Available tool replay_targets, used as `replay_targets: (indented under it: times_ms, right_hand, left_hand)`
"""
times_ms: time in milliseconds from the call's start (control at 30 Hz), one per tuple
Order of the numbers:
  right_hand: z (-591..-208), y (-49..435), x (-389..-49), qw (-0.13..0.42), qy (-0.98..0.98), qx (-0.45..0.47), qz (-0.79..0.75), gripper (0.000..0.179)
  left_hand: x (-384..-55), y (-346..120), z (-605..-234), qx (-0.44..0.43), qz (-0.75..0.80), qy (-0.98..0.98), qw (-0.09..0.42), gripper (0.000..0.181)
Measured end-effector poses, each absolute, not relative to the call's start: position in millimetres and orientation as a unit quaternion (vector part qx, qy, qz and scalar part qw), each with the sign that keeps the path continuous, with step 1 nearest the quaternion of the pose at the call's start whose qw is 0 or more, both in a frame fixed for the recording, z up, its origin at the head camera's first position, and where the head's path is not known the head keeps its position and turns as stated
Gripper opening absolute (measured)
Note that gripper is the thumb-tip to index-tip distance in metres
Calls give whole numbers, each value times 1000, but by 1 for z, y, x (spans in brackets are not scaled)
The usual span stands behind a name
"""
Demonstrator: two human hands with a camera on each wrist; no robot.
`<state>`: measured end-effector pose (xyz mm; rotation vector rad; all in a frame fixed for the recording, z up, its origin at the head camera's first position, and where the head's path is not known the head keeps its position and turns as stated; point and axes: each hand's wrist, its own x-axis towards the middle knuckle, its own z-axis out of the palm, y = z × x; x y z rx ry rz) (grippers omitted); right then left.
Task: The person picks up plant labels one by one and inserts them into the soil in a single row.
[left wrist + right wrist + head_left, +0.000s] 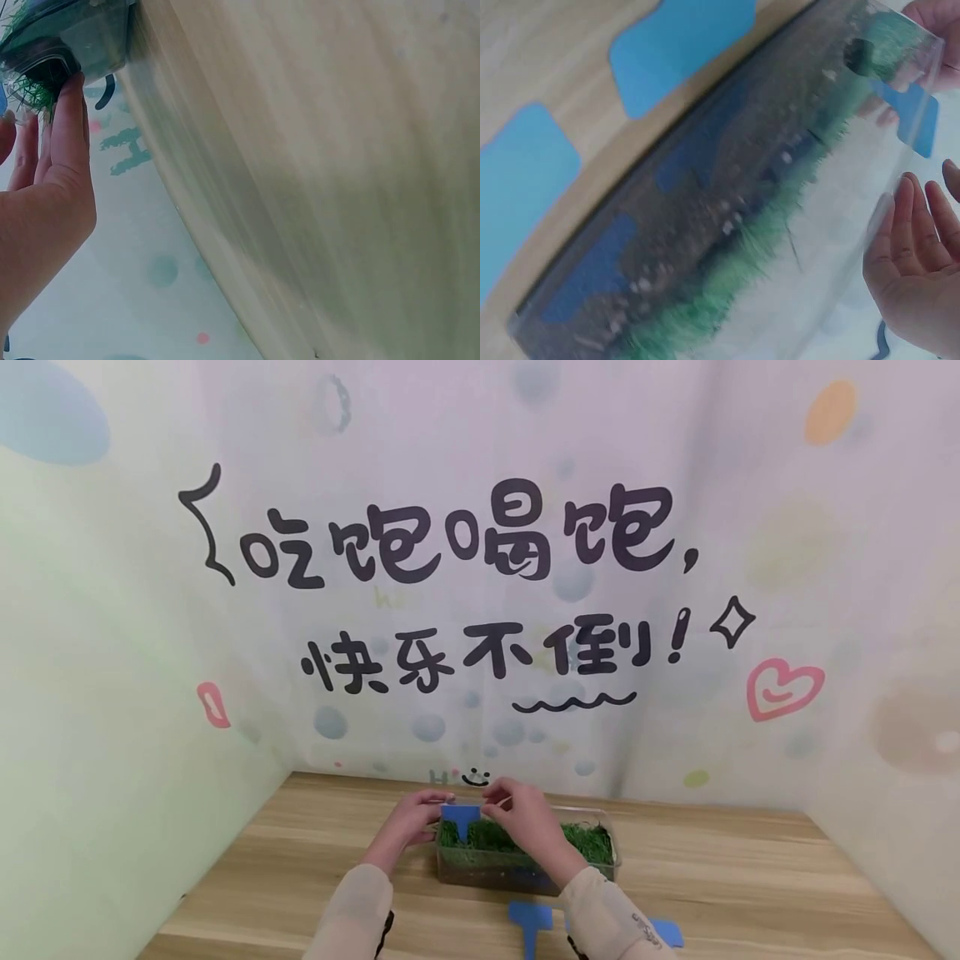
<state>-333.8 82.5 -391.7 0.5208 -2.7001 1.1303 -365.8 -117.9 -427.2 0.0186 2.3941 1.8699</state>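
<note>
A long clear plastic box (487,872) of dark soil and green moss (588,839) stands on the table. At its left end a blue T-shaped plant label (460,814) stands upright in the moss. My left hand (415,818) is at that end, fairly straight fingers touching the box's outside in the left wrist view. Over the box, to the right of the label, hovers my right hand (521,814). The right wrist view shows the right hand (919,255) with loosely bent fingers and nothing held, apart from the label (915,116).
In front of the box lie another blue plant label (531,922) and a further blue piece (666,932), partly covered by the right sleeve (611,914). The wood-grain table (300,860) meets a printed backdrop (480,735) behind the box.
</note>
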Motion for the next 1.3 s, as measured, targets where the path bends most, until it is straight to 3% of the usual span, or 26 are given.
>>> replay_targets:
  times_ms: [567, 1300]
  right_hand:
    - [-366, 104, -303, 61, -910, 178, 370, 16]
    - [-373, 132, -274, 10, -907, 234, 349, 11]
  left_hand:
    - [-367, -116, -423, -12, 627, 777, 61, 27]
    - [-364, -114, -422, -6, 626, 777, 59, 28]
